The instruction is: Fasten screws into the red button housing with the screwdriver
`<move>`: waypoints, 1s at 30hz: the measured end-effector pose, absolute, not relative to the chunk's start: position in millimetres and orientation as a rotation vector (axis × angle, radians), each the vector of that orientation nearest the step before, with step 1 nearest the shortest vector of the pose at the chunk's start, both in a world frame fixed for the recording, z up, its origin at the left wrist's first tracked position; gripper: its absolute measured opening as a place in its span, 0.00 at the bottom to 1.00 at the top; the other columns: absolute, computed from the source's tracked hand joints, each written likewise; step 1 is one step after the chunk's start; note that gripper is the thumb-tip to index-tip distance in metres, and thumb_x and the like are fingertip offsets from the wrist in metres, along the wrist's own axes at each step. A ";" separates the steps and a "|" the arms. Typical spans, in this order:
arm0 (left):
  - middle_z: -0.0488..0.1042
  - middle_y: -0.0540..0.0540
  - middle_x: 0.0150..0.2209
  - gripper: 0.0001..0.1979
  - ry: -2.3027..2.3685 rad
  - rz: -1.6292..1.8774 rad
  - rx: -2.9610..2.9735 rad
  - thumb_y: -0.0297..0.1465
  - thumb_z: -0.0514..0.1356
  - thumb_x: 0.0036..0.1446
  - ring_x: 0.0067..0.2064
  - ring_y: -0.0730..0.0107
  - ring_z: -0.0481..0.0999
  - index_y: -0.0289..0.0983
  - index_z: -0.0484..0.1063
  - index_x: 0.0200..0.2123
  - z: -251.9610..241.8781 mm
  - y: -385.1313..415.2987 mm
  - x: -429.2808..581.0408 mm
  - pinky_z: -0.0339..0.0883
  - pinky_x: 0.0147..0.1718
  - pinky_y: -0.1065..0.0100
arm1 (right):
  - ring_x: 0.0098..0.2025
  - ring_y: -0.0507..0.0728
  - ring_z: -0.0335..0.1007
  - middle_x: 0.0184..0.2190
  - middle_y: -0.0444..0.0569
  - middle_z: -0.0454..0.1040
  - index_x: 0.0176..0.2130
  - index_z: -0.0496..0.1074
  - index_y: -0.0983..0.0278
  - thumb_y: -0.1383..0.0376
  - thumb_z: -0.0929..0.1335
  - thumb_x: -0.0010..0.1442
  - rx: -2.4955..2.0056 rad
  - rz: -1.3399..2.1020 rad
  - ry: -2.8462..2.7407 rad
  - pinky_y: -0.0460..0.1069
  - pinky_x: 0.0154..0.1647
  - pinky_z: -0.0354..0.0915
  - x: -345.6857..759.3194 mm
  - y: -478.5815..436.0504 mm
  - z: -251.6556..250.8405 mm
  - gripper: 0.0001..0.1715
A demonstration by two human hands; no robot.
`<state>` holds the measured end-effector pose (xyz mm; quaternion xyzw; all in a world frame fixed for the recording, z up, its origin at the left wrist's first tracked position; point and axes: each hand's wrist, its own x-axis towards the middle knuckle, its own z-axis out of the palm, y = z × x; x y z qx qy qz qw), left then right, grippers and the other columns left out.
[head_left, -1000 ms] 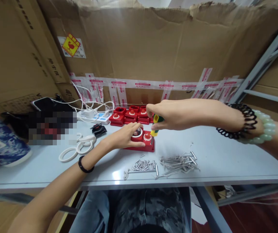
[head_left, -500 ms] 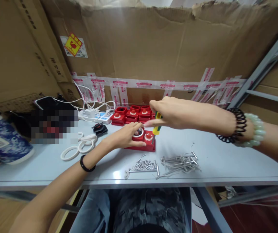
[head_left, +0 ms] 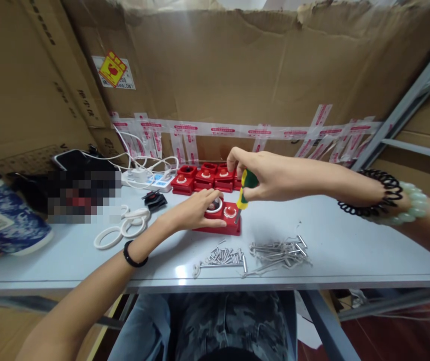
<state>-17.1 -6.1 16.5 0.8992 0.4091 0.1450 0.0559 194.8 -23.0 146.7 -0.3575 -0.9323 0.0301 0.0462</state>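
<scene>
Your lap: gray camouflage cloth (head_left: pixel 233 326) shows below the table (head_left: pixel 350 245), with blue jeans (head_left: pixel 140 326) to its left.
Small screws: a pile of shiny screws (head_left: pixel 225 255) lies near the front edge, with one metal bar (head_left: pixel 220 265) just in front of it.
Bars with string: a heap of metal bars (head_left: pixel 280 249) and pale string lies to the right of the screws.
Red box: the red box (head_left: pixel 220 229) sits flat on the table, behind the screws and between your hands. It has a round red button (head_left: pixel 230 211) at its right end and a white ring (head_left: pixel 220 204) on top.
Left hand: your left hand (head_left: pixel 194 208) holds the box, fingers over the top by the white ring, thumb along the front.
Right hand: your right hand (head_left: pixel 258 173) is closed around the green and yellow screwdriver (head_left: pixel 242 198). Its tip points down at the box, just beside the button.
White rings: loose white rings (head_left: pixel 139 214) lie left of your left hand.
Cup: a blue and white cup (head_left: pixel 19 230) with a dark lid leans at the far left.
Back row: more red boxes (head_left: pixel 184 185) stand behind, beside a white power strip (head_left: pixel 158 181).
Back wall: tall brown cardboard (head_left: pixel 237 65) with tape (head_left: pixel 222 130).
</scene>
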 end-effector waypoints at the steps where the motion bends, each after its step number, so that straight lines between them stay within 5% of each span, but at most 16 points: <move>1: 0.68 0.42 0.42 0.30 1.236 0.444 2.729 0.52 0.57 0.54 0.43 0.58 0.70 0.37 0.61 0.51 16.6 -6.1 -17.2 0.64 0.41 0.62 | 0.27 0.53 0.62 0.34 0.48 0.70 0.45 0.59 0.62 0.59 0.67 0.53 -1.092 0.088 -2.852 0.49 0.25 0.55 194.9 -23.4 146.8 0.22; 15: 0.69 0.41 0.43 0.30 1.254 0.443 2.729 0.52 0.56 0.54 0.43 0.58 0.70 0.37 0.61 0.51 17.1 -6.7 -16.9 0.64 0.41 0.62 | 0.29 0.54 0.63 0.32 0.49 0.70 0.43 0.62 0.63 0.55 0.64 0.56 -1.209 0.021 -2.754 0.50 0.28 0.55 198.3 -25.4 147.5 0.19; 22: 0.69 0.39 0.45 0.29 1.234 0.458 2.720 0.52 0.56 0.54 0.45 0.56 0.70 0.36 0.62 0.50 16.9 -5.0 -17.7 0.65 0.43 0.59 | 0.29 0.55 0.63 0.33 0.49 0.70 0.48 0.59 0.62 0.55 0.66 0.54 -1.207 0.120 -2.727 0.50 0.27 0.56 200.5 -26.1 144.6 0.25; 30: 0.69 0.40 0.44 0.30 1.265 0.445 2.707 0.53 0.56 0.53 0.45 0.55 0.70 0.37 0.61 0.51 18.0 -6.8 -17.4 0.65 0.43 0.59 | 0.30 0.53 0.62 0.32 0.45 0.70 0.47 0.59 0.60 0.64 0.70 0.48 -1.102 0.256 -2.758 0.48 0.27 0.55 198.1 -27.5 146.2 0.27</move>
